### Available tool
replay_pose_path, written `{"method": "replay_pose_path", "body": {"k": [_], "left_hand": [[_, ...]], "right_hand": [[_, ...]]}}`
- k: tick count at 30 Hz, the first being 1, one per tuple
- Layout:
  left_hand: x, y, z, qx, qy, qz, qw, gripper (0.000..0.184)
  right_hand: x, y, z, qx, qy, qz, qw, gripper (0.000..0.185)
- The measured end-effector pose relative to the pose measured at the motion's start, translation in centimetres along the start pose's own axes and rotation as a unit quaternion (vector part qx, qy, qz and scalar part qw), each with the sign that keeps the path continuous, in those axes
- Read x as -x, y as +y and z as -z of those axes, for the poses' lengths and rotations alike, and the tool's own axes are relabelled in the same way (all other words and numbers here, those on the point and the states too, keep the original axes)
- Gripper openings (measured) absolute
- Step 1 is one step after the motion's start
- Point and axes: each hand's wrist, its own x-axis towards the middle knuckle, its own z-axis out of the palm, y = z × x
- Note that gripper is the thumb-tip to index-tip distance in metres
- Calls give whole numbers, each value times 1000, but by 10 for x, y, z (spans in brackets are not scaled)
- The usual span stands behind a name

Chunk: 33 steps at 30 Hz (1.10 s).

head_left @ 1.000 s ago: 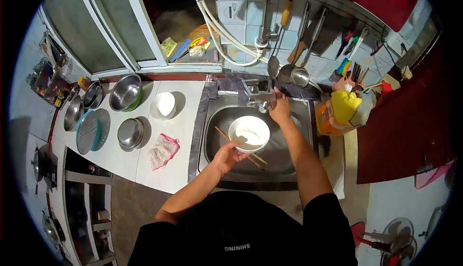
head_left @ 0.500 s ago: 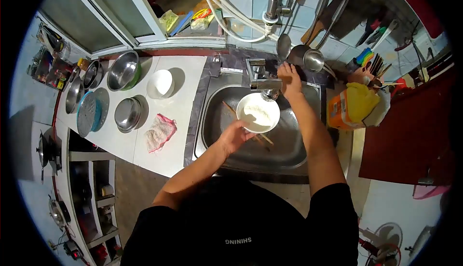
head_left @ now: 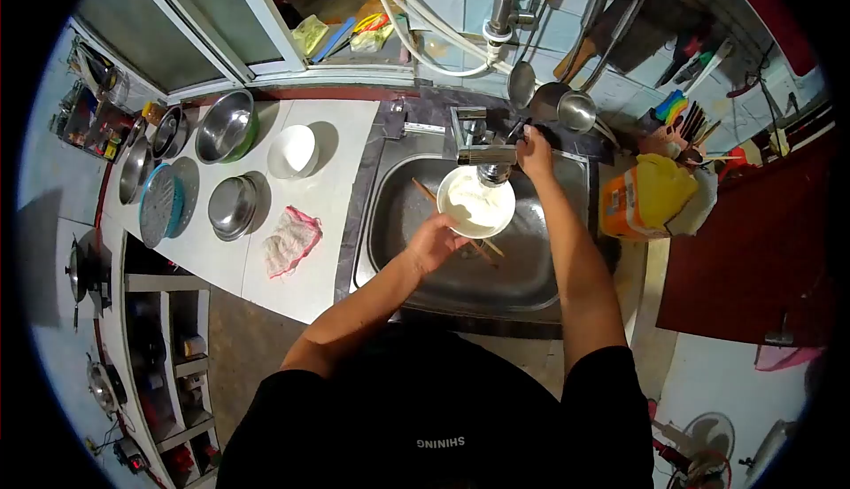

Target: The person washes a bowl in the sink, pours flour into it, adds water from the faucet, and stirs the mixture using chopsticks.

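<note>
My left hand (head_left: 434, 243) holds the near left rim of a white bowl (head_left: 476, 203) with pale, whitish contents. The bowl is over the metal sink (head_left: 522, 272), with its far edge below the spout of the chrome faucet (head_left: 485, 154). My right hand (head_left: 534, 152) is closed at the faucet's right side, its fingers on the dark handle (head_left: 516, 130). Two chopsticks (head_left: 490, 254) lie in the sink, partly hidden beneath the bowl.
On the left counter (head_left: 292, 298) are a pink-edged cloth (head_left: 292, 241), a white bowl (head_left: 293, 151), metal bowls (head_left: 227, 126) and a blue colander (head_left: 161, 205). An orange bag (head_left: 623, 201) stands right of the sink. Ladles (head_left: 576, 110) hang behind.
The view has tilted down. The bowl has come under the spout. My right hand's fingers, spread beside the faucet half a second ago, have closed at its handle.
</note>
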Motion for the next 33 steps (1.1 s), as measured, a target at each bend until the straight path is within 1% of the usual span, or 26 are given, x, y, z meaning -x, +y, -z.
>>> {"method": "replay_pose_path", "body": {"k": [2, 4, 5, 7, 9, 10, 12, 14, 16, 17, 18, 19, 20, 21, 22, 23, 24, 25, 26, 29, 30, 33], "left_hand": [[0, 2, -1, -4, 1, -2, 1000, 55], [6, 3, -6, -8, 6, -6, 1000, 55], [8, 2, -5, -7, 7, 1, 1000, 55], [12, 6, -1, -11, 8, 16, 1000, 56], [17, 7, 10, -15, 34, 20, 999, 56], [21, 7, 16, -17, 46, 21, 999, 57], [30, 9, 30, -12, 34, 16, 999, 58], [43, 11, 35, -6, 24, 6, 1000, 59], [63, 19, 27, -2, 11, -11, 1000, 59], [71, 21, 24, 19, 2, -20, 1000, 60], [78, 23, 21, 39, -8, -31, 999, 60], [86, 24, 16, 60, -19, -41, 997, 60], [96, 27, 8, 67, -29, -57, 996, 60], [103, 29, 4, 67, -21, -70, 995, 59], [109, 30, 0, 67, -13, -84, 994, 59], [117, 31, -4, 67, -4, -97, 993, 59], [126, 32, -11, 63, -19, -120, 991, 57], [133, 33, -16, 68, -25, -127, 989, 57], [141, 32, -19, 73, -30, -133, 988, 57], [167, 33, -27, 72, -46, -135, 987, 57], [174, 32, -28, 66, -47, -135, 988, 57], [201, 35, -29, 37, -42, -137, 989, 56]], "right_hand": [[-17, 28, -29, -114, -25, 16, 993, 50], [-5, -3, -15, -272, -58, -30, 960, 53], [4, -21, -3, -347, -75, -55, 933, 55], [11, -18, 8, -387, -81, -35, 918, 46], [25, -7, 7, -361, -62, 24, 930, 38], [48, -27, 21, -369, -40, 14, 929, 28], [84, -27, 36, -367, -94, -94, 921, 24], [124, -18, 35, -392, -96, -143, 904, 22], [166, -5, 26, -346, -149, -145, 915, 20], [190, -12, 22, -362, -168, -166, 902, 19], [211, -18, 17, -354, -206, -145, 901, 16], [230, -12, 0, -322, -219, -111, 914, 16], [247, -12, -12, -293, -247, -61, 922, 23], [257, -25, -17, -258, -336, -61, 904, 28], [271, -57, -16, -368, -317, -83, 870, 29], [285, -87, -19, -472, -296, -104, 824, 31], [290, -96, -33, -580, -271, -100, 762, 35], [292, -101, -48, -678, -243, -96, 687, 39], [294, -105, -58, -765, -212, -91, 601, 43], [284, -168, -44, -736, -170, -62, 652, 48], [280, -172, -50, -724, -168, -50, 667, 47], [283, -183, -50, -708, -123, -81, 691, 44]]}}
